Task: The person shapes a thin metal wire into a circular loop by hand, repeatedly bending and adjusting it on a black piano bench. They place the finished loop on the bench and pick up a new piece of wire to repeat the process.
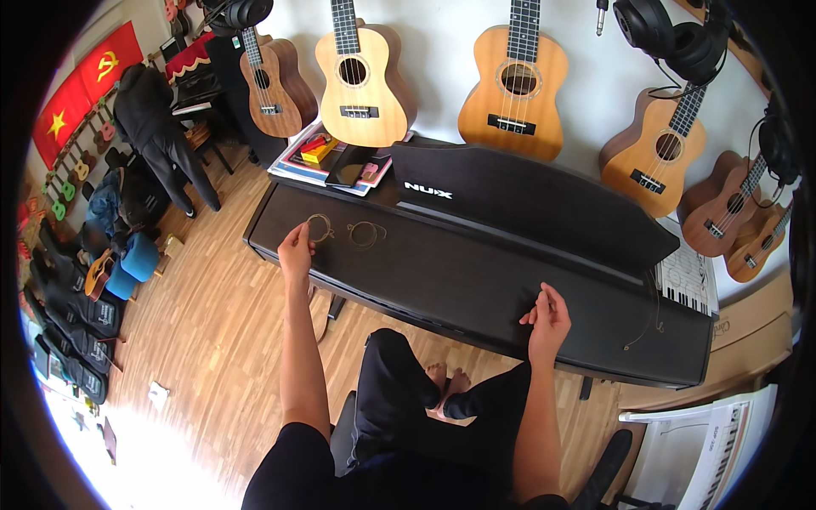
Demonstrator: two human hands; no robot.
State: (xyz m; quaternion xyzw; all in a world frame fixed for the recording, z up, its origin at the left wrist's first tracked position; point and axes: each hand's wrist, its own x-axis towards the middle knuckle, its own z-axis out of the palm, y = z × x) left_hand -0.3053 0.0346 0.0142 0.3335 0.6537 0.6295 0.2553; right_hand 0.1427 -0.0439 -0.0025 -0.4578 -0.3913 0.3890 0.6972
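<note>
My left hand (296, 253) pinches a small ring of coiled instrument string (320, 228) between thumb and fingers, over the left end of the dark digital piano's closed lid (442, 268). Just right of it, a second coiled string (364, 236) lies on the lid. My right hand (549, 321) hovers at the lid's front edge, its fingers loosely bent and apart, with nothing visible in them. Farther right, a loose thin string (643, 327) with kinked ends lies on the lid.
Several ukuleles (512, 93) hang on the wall behind the piano, with headphones (671, 38) at upper right. Books (331, 174) and a yellow box (320, 150) sit on the piano's left top. A person (157, 127) bends over at far left. A white keyboard (714, 442) stands lower right.
</note>
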